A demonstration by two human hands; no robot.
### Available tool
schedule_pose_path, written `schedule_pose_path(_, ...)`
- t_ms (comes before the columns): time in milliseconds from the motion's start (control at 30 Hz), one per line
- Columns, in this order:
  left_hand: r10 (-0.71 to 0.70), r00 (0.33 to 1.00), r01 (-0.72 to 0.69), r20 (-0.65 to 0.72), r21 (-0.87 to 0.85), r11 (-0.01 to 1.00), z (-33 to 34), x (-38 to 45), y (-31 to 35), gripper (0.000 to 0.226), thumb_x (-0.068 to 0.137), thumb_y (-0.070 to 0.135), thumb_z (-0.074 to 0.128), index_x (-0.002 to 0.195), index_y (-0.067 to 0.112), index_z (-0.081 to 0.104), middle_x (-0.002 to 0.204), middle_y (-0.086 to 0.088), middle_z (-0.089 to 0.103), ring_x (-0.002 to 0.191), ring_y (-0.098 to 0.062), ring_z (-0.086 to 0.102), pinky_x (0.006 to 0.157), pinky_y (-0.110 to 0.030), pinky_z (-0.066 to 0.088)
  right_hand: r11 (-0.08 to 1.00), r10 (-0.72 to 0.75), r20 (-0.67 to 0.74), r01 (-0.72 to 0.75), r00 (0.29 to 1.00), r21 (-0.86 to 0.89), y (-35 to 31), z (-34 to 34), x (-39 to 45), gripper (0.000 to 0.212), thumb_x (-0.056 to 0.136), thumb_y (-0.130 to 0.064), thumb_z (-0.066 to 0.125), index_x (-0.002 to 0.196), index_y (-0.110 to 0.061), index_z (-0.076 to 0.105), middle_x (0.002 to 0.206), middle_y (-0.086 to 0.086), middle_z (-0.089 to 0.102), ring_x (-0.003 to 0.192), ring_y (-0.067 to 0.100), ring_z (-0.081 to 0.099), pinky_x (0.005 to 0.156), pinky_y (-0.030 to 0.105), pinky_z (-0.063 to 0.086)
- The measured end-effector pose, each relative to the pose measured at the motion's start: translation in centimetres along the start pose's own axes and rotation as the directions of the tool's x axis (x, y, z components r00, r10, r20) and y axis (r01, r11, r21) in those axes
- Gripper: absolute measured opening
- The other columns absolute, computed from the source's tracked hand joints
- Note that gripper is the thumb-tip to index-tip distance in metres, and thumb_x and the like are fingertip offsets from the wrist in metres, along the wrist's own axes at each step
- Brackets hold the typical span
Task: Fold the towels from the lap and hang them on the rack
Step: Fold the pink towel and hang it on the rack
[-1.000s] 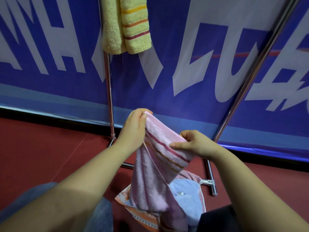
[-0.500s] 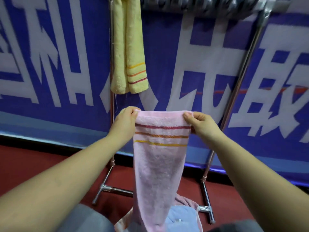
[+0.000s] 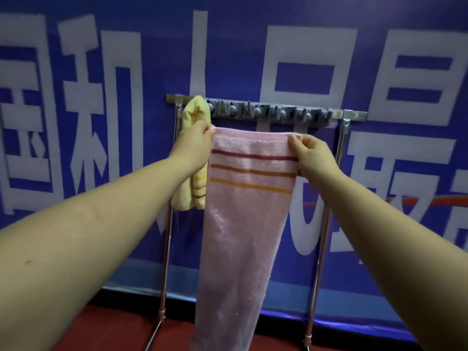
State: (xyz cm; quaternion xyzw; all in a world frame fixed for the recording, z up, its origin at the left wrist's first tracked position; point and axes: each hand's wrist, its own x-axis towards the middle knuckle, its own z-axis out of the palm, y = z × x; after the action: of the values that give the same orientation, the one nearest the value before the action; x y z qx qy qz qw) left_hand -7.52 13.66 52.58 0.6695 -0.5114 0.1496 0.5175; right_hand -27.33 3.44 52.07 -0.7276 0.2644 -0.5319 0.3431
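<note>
Both hands hold a pink towel (image 3: 247,224) up by its top corners, just below the rack (image 3: 268,114). The left hand (image 3: 193,148) pinches the left corner, the right hand (image 3: 314,154) pinches the right. The towel hangs long and narrow, apparently clear of the bar. A yellow towel (image 3: 193,115) hangs at the rack's left end, behind the left hand
</note>
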Motion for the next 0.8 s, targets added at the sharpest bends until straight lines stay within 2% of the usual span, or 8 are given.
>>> schedule_pose_path(100,0.012,0.999,-0.012,0.030,-0.007,1.000,-0.9,0.4,1.3,0.034,0.100,0.027,0.031,0.116,0.005,0.051,0.103,-0.012,0.055,0.094,-0.025,0.050,0.075,-0.030,0.034,0.999,-0.001,0.017,0.001,1.000,0.035,-1.1,-0.5,0.4,0.026,0.097,-0.033,0.048,0.080,-0.020,0.063,0.079,0.001,0.064,0.076,0.022,0.059,0.081,0.050,0.054)
schedule_pose_path(200,0.002,0.997,0.004,0.074,-0.077,0.997,-1.4,0.2,1.3,0.034,0.100,0.026,0.031,0.114,0.004,0.053,0.100,-0.009,0.053,0.090,-0.022,0.048,0.074,-0.029,0.034,0.995,0.035,0.044,-0.039,0.998,0.087,-1.3,-0.5,0.4,0.025,0.098,-0.033,0.047,0.082,-0.019,0.061,0.076,0.000,0.064,0.069,0.018,0.059,0.073,0.040,0.054)
schedule_pose_path(333,-0.062,0.988,0.087,0.139,-0.179,0.980,-0.4,-1.6,-0.8,0.031,0.099,0.030,0.033,0.108,0.008,0.054,0.102,-0.011,0.059,0.092,-0.026,0.055,0.087,-0.041,0.047,0.999,0.031,0.057,-0.033,0.998,0.036,0.8,0.0,-0.9,0.022,0.097,-0.033,0.048,0.084,-0.023,0.063,0.079,-0.004,0.065,0.073,0.013,0.060,0.074,0.036,0.053)
schedule_pose_path(400,-0.117,0.975,0.158,0.188,-0.224,0.962,0.9,-3.4,-2.4,0.030,0.099,0.030,0.035,0.108,0.009,0.054,0.099,-0.011,0.059,0.088,-0.024,0.056,0.087,-0.047,0.049,0.997,0.071,0.089,-0.073,0.994,0.022,3.2,0.6,-1.9,0.021,0.096,-0.034,0.049,0.087,-0.024,0.065,0.083,-0.003,0.067,0.079,0.016,0.063,0.082,0.041,0.054)
schedule_pose_path(467,-0.168,0.954,0.226,0.247,-0.231,0.946,2.6,-5.7,-4.5,0.026,0.099,0.029,0.035,0.106,0.011,0.053,0.100,-0.011,0.060,0.088,-0.022,0.055,0.082,-0.044,0.050,0.992,0.127,0.126,-0.128,0.984,0.000,6.3,1.4,-3.3,0.022,0.096,-0.035,0.050,0.088,-0.023,0.066,0.086,-0.001,0.069,0.085,0.021,0.064,0.087,0.048,0.053)
schedule_pose_path(533,-0.205,0.938,0.269,0.278,-0.213,0.939,4.8,-8.2,-7.3,0.022,0.099,0.028,0.038,0.103,0.014,0.055,0.103,-0.009,0.061,0.095,-0.023,0.057,0.088,-0.041,0.049,0.981,0.194,0.154,-0.195,0.969,-0.012,10.0,2.4,-5.2,0.022,0.095,-0.034,0.050,0.086,-0.023,0.067,0.085,0.000,0.069,0.086,0.022,0.063,0.087,0.050,0.052)
schedule_pose_path(667,-0.330,0.888,0.404,0.322,-0.202,0.892,9.4,-14.0,-13.6,0.015,0.096,0.023,0.045,0.094,0.019,0.059,0.095,-0.001,0.063,0.101,-0.028,0.061,0.093,-0.050,0.049,0.945,0.328,0.166,-0.323,0.930,-0.058,18.1,4.6,-9.6,0.024,0.094,-0.035,0.054,0.079,-0.022,0.068,0.080,0.002,0.067,0.079,0.021,0.058,0.077,0.042,0.051)
schedule_pose_path(800,-0.440,0.825,0.525,0.355,-0.194,0.828,13.2,-19.1,-18.3,0.020,0.094,0.014,0.049,0.101,0.007,0.066,0.106,-0.012,0.068,0.098,-0.023,0.062,0.096,-0.042,0.048,0.910,0.414,0.164,-0.401,0.896,-0.105,24.5,6.5,-13.3,0.023,0.094,-0.029,0.055,0.078,-0.019,0.068,0.078,-0.002,0.065,0.075,0.011,0.056,0.077,0.033,0.048)
